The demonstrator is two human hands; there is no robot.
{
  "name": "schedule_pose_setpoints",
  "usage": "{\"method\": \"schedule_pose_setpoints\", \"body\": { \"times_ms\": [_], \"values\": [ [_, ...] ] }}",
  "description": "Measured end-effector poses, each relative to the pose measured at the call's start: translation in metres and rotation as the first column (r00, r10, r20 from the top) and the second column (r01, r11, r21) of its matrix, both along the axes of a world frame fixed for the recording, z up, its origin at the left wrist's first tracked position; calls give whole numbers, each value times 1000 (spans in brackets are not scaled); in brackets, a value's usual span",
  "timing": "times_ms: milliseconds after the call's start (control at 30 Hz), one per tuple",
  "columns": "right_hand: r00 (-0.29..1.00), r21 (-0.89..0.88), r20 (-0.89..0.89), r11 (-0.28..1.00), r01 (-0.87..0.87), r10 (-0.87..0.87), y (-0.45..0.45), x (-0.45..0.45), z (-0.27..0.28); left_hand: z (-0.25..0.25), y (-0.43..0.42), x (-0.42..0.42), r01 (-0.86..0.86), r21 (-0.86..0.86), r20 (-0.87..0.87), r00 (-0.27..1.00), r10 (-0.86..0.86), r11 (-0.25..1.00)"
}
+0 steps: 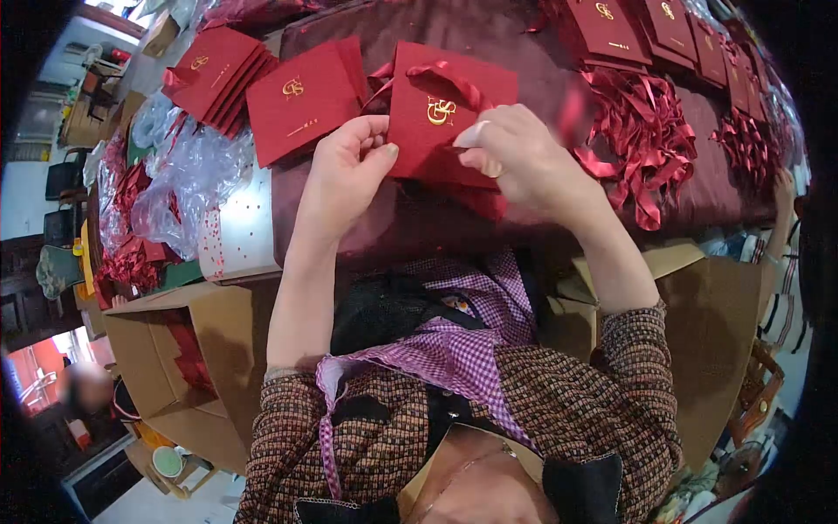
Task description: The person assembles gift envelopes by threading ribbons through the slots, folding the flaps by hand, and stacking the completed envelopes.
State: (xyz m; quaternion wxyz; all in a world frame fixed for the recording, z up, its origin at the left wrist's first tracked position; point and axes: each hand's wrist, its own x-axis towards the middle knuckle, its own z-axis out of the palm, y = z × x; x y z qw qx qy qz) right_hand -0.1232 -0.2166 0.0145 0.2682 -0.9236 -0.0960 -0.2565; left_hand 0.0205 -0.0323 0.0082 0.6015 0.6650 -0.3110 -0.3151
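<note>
A small dark-red gift bag (419,144) with a gold emblem lies flat on the cloth in front of me. My left hand (347,170) is at its left edge, thumb and curled fingers closed on the border. A red ribbon handle (445,80) loops over the bag's upper part and runs toward my right hand (524,162). That hand is over the bag's right side, its fingers pinched together, with something white at a fingertip. What is inside the pinch is hidden. Just left of this bag lie more red gift bags (301,105), overlapping.
A fanned stack of red bags (218,74) lies at upper left, beside crumpled clear plastic (196,175). Bags with hanging ribbons (642,140) line the right side. Open cardboard boxes (223,349) stand below the table edge on both sides. Another person's arm (779,218) shows at far right.
</note>
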Motion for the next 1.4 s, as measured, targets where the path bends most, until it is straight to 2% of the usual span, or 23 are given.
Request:
{"method": "schedule_pose_setpoints", "body": {
  "times_ms": [67, 133, 333, 667, 733, 933, 1000, 1033, 1100, 1233, 1300, 1333, 1400],
  "values": [
    [1000, -28, 7, 1000, 5, -4, 10, 5, -1, 0, 0, -3, -9, -34, 20, 1000, 9, 999],
    [1000, -20, 17, 1000, 6, -5, 16, 10, -4, 0, 0, -5, -36, -16, 138, 990, 37, 999],
    [999, 16, 34, 999, 31, -32, 24, 16, -5, 7, 0, -16, -59, -46, 280, 957, 69, 997],
    [994, 106, 26, 989, 105, -108, 30, 18, -11, 10, 1, -21, -43, -51, 267, 962, 55, 998],
    [993, 134, 46, 985, 106, -113, 31, 17, -13, 12, 0, -23, -59, -42, 353, 933, 70, 997],
    [988, 126, 52, 982, 138, -145, 35, 20, -15, 12, -2, -26, -75, -39, 365, 927, 84, 996],
    [979, -35, 105, 983, 182, -178, 36, 19, -15, 10, -3, -26, -73, -40, 358, 930, 83, 996],
    [978, -35, 105, 983, 183, -178, 36, 20, -14, 9, -3, -26, -72, -40, 351, 933, 81, 997],
    [964, -266, 185, 934, 237, -192, 37, 20, -12, 7, -4, -27, -76, -46, 329, 940, 87, 996],
    [970, -399, 184, 889, 224, -162, 34, 21, -10, 5, -6, -27, -98, -52, 321, 941, 109, 994],
    [979, -200, 112, 961, 192, -173, 33, 22, -15, -1, -6, -24, -94, -56, 283, 953, 106, 994],
    [979, -199, 111, 961, 193, -174, 31, 23, -15, -4, -6, -23, -93, -61, 243, 964, 105, 994],
    [981, 134, -151, 981, 141, -120, 26, 23, -13, -8, -6, -23, -100, -58, 205, 973, 110, 993]
  ]
}}
